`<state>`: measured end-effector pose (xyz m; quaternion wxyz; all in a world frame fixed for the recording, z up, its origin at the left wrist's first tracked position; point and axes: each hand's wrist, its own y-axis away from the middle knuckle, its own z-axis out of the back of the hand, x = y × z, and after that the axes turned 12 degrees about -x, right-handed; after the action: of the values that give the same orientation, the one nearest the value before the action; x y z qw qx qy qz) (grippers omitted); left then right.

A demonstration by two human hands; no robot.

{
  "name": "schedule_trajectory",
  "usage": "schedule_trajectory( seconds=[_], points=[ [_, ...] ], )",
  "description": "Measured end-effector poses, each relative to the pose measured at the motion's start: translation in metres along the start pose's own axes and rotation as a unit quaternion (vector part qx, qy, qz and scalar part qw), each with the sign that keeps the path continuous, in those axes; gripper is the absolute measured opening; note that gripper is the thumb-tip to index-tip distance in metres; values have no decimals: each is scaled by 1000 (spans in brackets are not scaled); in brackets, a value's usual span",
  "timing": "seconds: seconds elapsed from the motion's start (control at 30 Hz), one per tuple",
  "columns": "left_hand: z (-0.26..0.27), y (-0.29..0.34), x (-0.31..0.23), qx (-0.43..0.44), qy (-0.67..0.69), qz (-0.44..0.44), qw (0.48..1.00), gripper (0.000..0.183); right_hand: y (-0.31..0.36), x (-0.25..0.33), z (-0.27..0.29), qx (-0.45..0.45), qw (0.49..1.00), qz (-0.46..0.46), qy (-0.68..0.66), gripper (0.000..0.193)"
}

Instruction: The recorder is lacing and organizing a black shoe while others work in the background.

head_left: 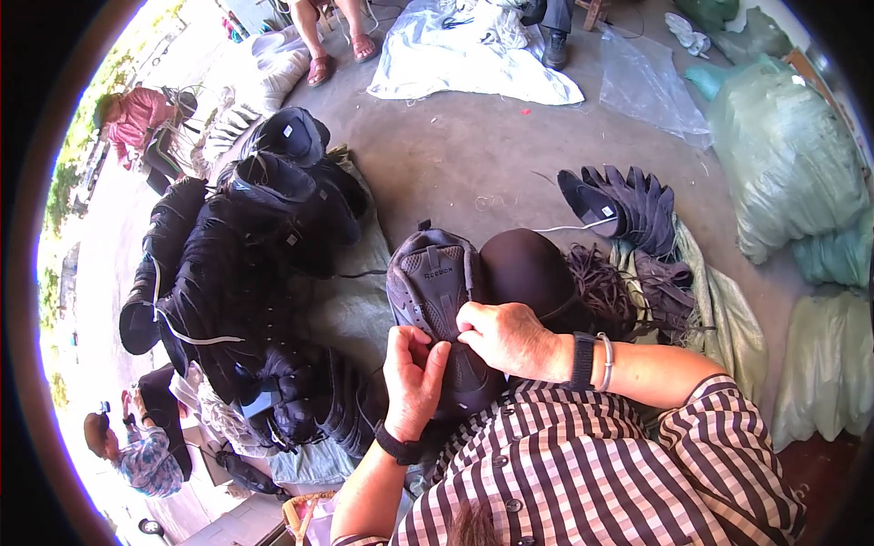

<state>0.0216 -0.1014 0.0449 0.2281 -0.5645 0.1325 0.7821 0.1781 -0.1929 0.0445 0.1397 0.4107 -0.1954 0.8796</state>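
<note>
A dark grey and black shoe (430, 259) lies in my lap, with its tongue and pull tab pointing away from me. My left hand (414, 378) is closed at the shoe's left edge, thumb and curled fingertips on the upper. From the right, my right hand (510, 338) pinches at the opposite side of the lacing area, its fingertips close to the left thumb. Whether a lace is between the fingers is too small to tell. Just beyond my right hand is my dark-clothed knee (526, 271). Dark laces (601, 282) lie bundled to its right.
Black shoes (228, 264) are stacked in a big pile at left. A row of dark shoe uppers (628, 205) rests on sacking (728, 318) at right. Bulging pale green sacks (787, 155) line the right side. Other people sit at far left and across the floor, by a white sheet (455, 68).
</note>
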Motion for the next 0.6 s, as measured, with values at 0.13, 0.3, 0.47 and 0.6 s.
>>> schedule_trajectory(
  seconds=[0.13,0.3,0.47,0.6],
  points=[
    [0,14,5,-3,79,46,996,23,10,3,12,-10,991,-107,-79,18],
    [-1,17,8,-7,75,47,996,24,13,-4,9,-41,997,-47,-54,16],
    [1,17,12,3,61,25,998,24,12,2,1,-51,986,-129,-93,12],
    [1,17,10,4,49,20,999,24,14,0,-3,-87,992,-65,-66,9]
  ],
)
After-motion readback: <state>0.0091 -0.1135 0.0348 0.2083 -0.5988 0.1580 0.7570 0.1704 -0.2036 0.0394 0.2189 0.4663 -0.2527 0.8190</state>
